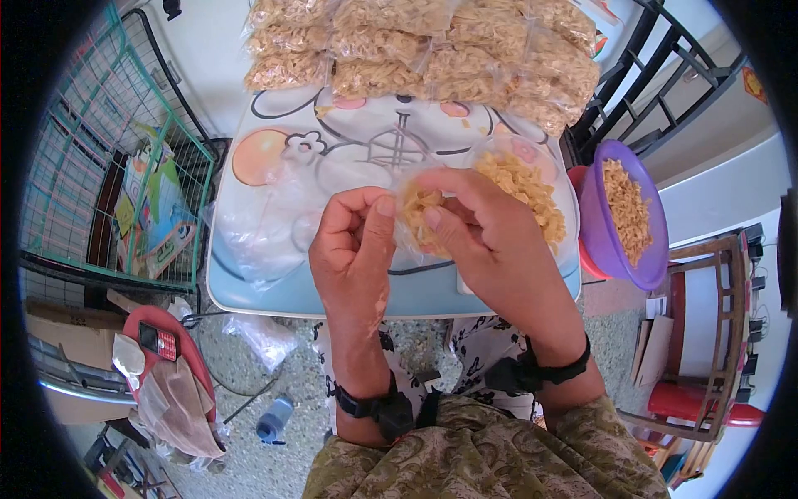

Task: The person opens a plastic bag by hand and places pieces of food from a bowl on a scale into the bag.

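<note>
In front of me, over the near part of the table, my left hand (pixel 356 241) pinches the edge of a small clear plastic bag (pixel 405 235) between thumb and fingers. At the mouth of that bag, my right hand (pixel 503 241) curls its fingers around some yellowish dried flakes (pixel 420 212). Behind the right hand stands a clear container (pixel 559 158) with a pile of the same flakes in it. To the left of my left hand lies a crumpled heap of clear plastic bags (pixel 270 216).
Filled bags of flakes (pixel 374 46) are stacked in rows along the table's far side. A purple basin (pixel 594 224) of flakes stands at the right edge. On the left are a green wire cage (pixel 179 91) and a red stool (pixel 204 366) bearing a phone (pixel 158 341).
</note>
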The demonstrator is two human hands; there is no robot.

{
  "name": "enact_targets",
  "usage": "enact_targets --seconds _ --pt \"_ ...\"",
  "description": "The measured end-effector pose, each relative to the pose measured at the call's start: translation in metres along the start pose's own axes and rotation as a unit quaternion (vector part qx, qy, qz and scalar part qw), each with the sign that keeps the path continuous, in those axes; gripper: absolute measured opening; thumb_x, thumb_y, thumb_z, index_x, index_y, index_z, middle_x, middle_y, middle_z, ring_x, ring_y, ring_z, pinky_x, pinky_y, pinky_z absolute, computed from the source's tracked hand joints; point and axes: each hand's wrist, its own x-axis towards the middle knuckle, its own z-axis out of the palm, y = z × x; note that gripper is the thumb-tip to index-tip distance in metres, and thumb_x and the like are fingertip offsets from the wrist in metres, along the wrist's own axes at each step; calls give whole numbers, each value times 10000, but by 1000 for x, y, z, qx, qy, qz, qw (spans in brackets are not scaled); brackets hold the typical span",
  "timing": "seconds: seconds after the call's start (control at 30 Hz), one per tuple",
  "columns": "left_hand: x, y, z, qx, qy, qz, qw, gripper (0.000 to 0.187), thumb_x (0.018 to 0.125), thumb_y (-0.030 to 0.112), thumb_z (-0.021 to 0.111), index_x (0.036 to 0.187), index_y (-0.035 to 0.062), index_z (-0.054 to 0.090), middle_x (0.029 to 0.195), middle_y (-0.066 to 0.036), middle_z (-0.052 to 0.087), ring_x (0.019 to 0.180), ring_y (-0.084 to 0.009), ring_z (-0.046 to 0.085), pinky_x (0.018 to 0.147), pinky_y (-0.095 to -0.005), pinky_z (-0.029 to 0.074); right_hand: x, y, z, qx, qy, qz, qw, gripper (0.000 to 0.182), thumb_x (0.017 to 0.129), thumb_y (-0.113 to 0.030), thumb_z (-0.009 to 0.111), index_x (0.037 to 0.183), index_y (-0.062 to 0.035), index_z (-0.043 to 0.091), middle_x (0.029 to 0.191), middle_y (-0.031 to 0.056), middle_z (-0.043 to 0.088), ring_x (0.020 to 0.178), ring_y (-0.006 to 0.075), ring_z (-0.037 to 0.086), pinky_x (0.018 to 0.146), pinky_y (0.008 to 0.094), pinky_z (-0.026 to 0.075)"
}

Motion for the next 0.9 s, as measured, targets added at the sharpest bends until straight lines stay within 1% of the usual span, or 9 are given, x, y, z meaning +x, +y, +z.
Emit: enact_targets --seconds 0.07,0.2,0.27,0.4,0.47,0.5,0.57,0.7,0.9 --pt "1 -1 -1 -4 11 -16 1000 132 902 165 621 936 41 591 657 65 483 513 5 343 435 -155 229 -3 -4 -2 235 -23 104 966 233 888 -37 540 1119 -33 572 1007 90 615 918 181 623 793 278 498" --pt "2 -4 -3 -24 12 -19 999 124 902 164 620 933 47 592 659 67 487 505 8 337 426 -153 222 -6 6 8 254 14 55 965 258 893 -41 545 1150 -42 561 1081 88 609 975 187 611 841 276 497" --pt "1 -3 -2 -28 11 -18 999 121 901 162 621 937 50 594 663 67 491 509 8 342 431 -151 225 -3 14 10 84 20 -64 994 238 867 -28 563 1105 -30 580 1024 110 624 921 209 630 759 291 511" --pt "-1 -2 -1 -9 -9 16 1000 119 898 156 625 950 51 601 683 60 512 532 2 363 450 -154 249 2 8 8 -36 -8 -55 998 173 828 -19 587 1000 -15 597 942 139 627 822 261 643 671 327 504" --pt "-2 -2 -2 5 -23 34 999 121 898 154 625 954 50 602 691 56 519 540 -2 371 458 -158 260 4 6 10 -66 -71 -21 995 119 835 -73 559 921 9 560 835 202 586 778 400 585 675 454 472" --pt "-3 -2 -3 7 -31 33 999 121 901 156 621 949 47 600 691 54 517 549 -6 378 466 -162 272 4 6 12 -66 -71 -21 995 119 835 -73 559 921 9 560 835 202 586 778 400 585 675 454 472" --pt "-1 -5 -3 8 -39 33 999 121 904 157 617 945 45 599 691 52 515 557 -10 384 475 -167 284 4 8 14 -112 -46 -12 993 119 802 -29 605 914 -9 570 884 151 625 715 314 644 629 351 497" --pt "6 -8 -2 42 39 69 996 134 910 172 611 941 43 591 685 50 508 572 -17 395 495 -167 298 1 5 13 -11 -1 26 1000 197 807 -35 595 997 -5 548 917 156 629 751 342 634 644 353 510" --pt "5 -9 -5 41 26 70 996 133 919 177 600 953 49 590 712 50 526 569 -12 392 489 -165 290 0 5 13 -13 -95 -71 993 285 823 5 534 1107 15 513 1061 195 593 974 363 583 786 390 493"
